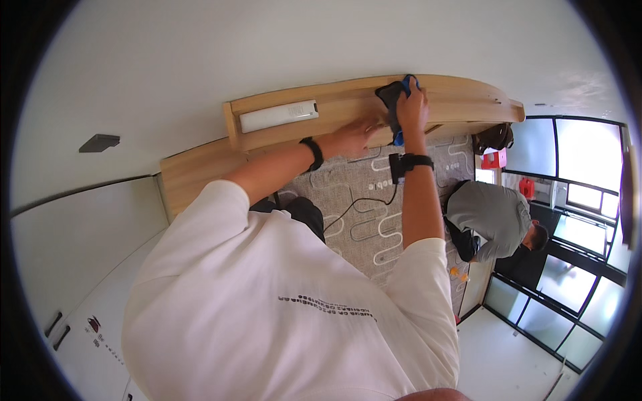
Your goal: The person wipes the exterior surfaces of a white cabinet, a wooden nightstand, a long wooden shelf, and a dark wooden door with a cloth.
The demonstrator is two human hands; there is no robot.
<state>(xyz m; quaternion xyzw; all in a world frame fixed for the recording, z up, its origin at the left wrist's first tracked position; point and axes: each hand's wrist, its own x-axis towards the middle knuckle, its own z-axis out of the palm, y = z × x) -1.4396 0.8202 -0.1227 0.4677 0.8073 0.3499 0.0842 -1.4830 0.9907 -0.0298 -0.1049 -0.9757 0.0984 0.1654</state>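
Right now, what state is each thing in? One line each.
Right hand: closed on the black-and-blue bundle
Left hand: open, blurred, close to the bundle; contact unclear
Black-and-blue bundle: gripped; kind unclear
White box: lying lengthwise on the wooden shelf
Black cable: slack, curved
Rug: laid flat
Left wristband: fastened

Box (279, 116) on shelf (344, 101), near left hand (358, 134)

Blk/blue item (391, 97) part-hidden behind R hand (412, 109), L hand (356, 136) blurry
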